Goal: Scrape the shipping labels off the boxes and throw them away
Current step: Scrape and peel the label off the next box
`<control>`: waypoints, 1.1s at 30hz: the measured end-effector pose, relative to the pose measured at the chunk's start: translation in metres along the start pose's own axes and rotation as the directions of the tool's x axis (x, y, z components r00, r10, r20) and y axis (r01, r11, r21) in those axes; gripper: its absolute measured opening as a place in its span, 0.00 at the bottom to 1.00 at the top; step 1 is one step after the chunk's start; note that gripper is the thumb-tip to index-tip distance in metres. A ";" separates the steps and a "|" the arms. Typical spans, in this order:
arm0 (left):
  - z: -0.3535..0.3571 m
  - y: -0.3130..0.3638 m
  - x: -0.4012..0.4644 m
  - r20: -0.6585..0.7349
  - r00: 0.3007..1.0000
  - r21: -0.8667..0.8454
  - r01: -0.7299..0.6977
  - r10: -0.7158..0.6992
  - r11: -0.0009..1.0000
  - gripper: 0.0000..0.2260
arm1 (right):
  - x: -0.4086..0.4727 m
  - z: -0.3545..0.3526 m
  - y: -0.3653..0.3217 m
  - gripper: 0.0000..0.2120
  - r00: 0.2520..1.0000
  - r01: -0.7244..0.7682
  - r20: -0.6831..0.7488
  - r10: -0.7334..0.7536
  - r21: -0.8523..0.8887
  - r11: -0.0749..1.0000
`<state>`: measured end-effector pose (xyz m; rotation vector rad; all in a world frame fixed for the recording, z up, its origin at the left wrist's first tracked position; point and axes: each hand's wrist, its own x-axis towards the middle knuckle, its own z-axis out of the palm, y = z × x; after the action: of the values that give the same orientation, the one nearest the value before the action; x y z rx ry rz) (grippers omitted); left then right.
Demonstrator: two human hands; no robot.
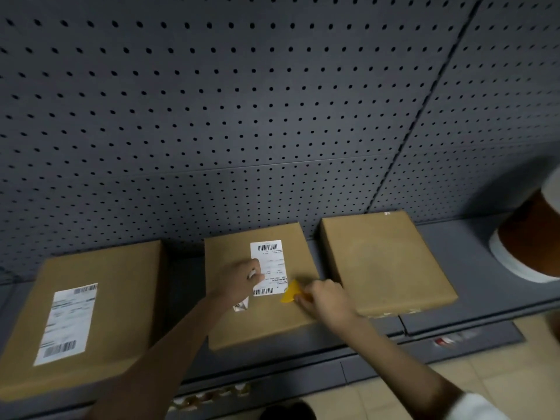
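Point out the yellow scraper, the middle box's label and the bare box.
yellow scraper [289, 293], head view, on its blade
middle box's label [270, 262], head view, on its printed centre
bare box [385, 262], head view, on its top face

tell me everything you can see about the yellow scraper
The yellow scraper is a small, flat, wedge-shaped tool that looks like plastic. The right hand pinches its narrow rear end, hiding that part. Its wide front edge points left and sits at the lower right corner of the white shipping label on the middle box, low against the cardboard. Whether the edge is under the label cannot be told.
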<state>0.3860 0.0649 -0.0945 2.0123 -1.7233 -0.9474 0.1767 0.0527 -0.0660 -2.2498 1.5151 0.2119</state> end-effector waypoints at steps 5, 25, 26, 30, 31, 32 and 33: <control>0.001 0.002 0.001 0.017 1.000 0.141 0.012 -0.014 0.990 0.07 | -0.003 -0.002 0.017 0.19 0.999 -0.020 0.043 0.022 -0.050 0.999; 0.033 0.027 -0.001 0.002 0.984 0.562 -0.147 0.176 0.814 0.15 | -0.001 0.000 -0.002 0.19 1.000 0.026 0.007 -0.026 -0.026 0.999; 0.036 0.028 -0.002 0.013 0.983 0.607 -0.152 0.182 0.780 0.15 | -0.001 0.001 -0.002 0.18 1.000 0.029 0.005 -0.029 -0.029 0.999; 0.049 0.035 -0.003 0.103 0.977 0.723 -0.203 0.188 0.661 0.15 | -0.002 0.002 -0.001 0.19 0.999 0.043 -0.007 -0.043 -0.041 0.998; 0.049 0.037 -0.002 0.119 0.974 0.726 -0.219 0.194 0.652 0.14 | -0.002 0.003 -0.001 0.19 0.999 0.041 -0.012 -0.041 -0.040 0.998; 0.049 0.039 -0.001 0.128 0.971 0.719 -0.231 0.202 0.655 0.14 | -0.002 0.004 -0.001 0.19 0.999 0.036 -0.017 -0.037 -0.030 0.999; 0.047 0.040 -0.001 0.133 0.970 0.699 -0.237 0.203 0.675 0.13 | -0.003 0.004 0.000 0.19 0.999 0.036 -0.020 -0.036 -0.010 0.999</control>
<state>0.3252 0.0649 -0.1032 2.1039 -2.5752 -0.2259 0.1762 0.0567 -0.0691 -2.2911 1.4854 0.1872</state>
